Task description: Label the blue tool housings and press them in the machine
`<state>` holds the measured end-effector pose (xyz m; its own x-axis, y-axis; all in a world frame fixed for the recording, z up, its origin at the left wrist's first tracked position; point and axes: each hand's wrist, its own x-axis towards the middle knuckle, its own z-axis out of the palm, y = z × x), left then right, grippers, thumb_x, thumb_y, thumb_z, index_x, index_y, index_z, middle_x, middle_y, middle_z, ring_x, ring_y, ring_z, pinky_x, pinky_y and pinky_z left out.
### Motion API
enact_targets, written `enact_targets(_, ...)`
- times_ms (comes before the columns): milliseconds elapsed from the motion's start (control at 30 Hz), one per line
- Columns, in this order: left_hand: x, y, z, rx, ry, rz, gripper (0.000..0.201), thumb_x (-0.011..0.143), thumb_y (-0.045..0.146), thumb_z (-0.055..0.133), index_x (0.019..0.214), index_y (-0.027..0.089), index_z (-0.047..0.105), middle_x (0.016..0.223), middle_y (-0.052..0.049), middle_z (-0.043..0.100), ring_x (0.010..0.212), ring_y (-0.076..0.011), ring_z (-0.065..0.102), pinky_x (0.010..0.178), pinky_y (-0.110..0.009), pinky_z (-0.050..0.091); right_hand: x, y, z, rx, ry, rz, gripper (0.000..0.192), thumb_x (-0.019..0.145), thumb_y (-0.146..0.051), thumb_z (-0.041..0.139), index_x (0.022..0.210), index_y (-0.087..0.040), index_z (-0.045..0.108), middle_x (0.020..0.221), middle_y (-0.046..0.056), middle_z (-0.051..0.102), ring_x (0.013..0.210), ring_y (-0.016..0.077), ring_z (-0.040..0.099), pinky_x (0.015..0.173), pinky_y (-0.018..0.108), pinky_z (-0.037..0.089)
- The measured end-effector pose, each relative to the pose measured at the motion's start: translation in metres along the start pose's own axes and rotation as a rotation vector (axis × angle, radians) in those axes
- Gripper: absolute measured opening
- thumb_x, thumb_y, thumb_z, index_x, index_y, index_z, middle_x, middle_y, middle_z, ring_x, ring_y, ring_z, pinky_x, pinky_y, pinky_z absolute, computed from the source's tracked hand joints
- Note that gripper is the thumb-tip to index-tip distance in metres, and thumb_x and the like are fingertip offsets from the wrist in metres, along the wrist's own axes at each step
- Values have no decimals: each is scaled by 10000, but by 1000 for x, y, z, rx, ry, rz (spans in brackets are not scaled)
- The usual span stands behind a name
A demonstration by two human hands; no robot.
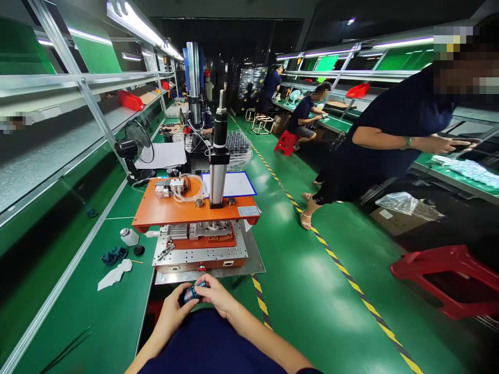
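A small dark blue part with a red mark (191,294) is held between both hands, close to my body and just in front of the bench press. My left hand (174,308) grips it from the left, thumb and fingers around its side. My right hand (217,294) pinches its upper right end. The fingers cover much of it, so its exact kind does not show. Directly beyond stands the press with an orange top plate (187,201), a silver and black cylinder (219,176) and a drilled metal base (210,254). A red button (201,268) sits on its front.
On the green bench at left lie dark blue parts (114,255), a white bottle (130,237), a black cap (139,250), a white tissue (115,274) and black tweezers (68,350). A black fan (134,150) stands behind. At right are a bending person (390,124) and a red stool (436,280).
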<state>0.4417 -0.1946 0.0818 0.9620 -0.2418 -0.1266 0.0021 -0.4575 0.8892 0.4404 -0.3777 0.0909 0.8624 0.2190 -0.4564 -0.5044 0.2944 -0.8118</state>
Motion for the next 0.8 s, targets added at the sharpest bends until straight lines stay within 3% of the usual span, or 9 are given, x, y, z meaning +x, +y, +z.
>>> enact_targets(800, 28, -36, 13, 32, -40, 11, 588, 659, 596, 726, 1090, 196, 715, 1138, -105, 766, 1113, -322, 699, 1014, -412, 538, 14, 6, -13, 31, 107, 45, 482, 481, -370, 872, 841, -181, 613, 772, -24, 596, 710, 149, 620, 665, 291, 474)
